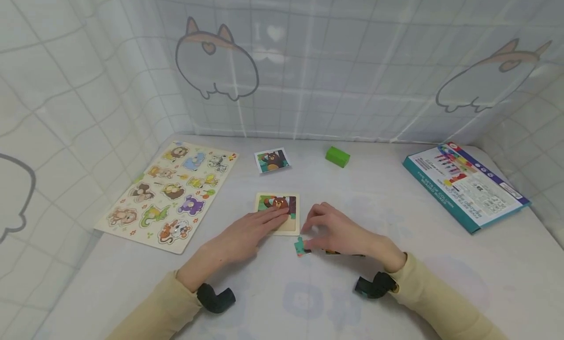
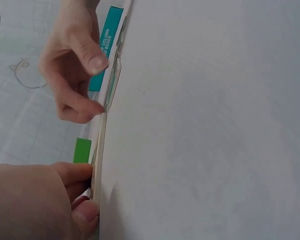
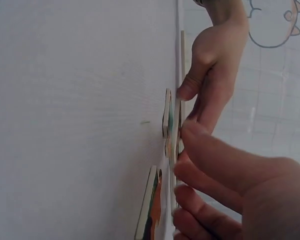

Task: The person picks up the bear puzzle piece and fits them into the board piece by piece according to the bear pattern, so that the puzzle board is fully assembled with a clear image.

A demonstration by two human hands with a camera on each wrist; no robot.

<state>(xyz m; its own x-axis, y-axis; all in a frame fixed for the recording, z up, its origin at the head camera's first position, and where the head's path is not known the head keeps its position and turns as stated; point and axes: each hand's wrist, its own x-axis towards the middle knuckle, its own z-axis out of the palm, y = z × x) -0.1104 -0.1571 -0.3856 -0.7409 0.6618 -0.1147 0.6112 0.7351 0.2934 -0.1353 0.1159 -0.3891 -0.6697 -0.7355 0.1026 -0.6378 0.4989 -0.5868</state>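
A small square wooden jigsaw tray lies in front of me with part of a brown bear picture in it. My left hand rests on the tray, its fingers stretched across the lower left of the picture. Just right of the tray, my right hand hovers low with thumb and fingers spread apart. Its thumb overlaps a teal jigsaw piece at the tray's lower right corner. Partly hidden under that hand lies a dark-and-orange piece, its edge also showing in the right wrist view.
On the left lies a large animal puzzle board. Behind the tray are a bear picture card and a green block. A teal-edged box occupies the right side. A patterned curtain stands behind the table.
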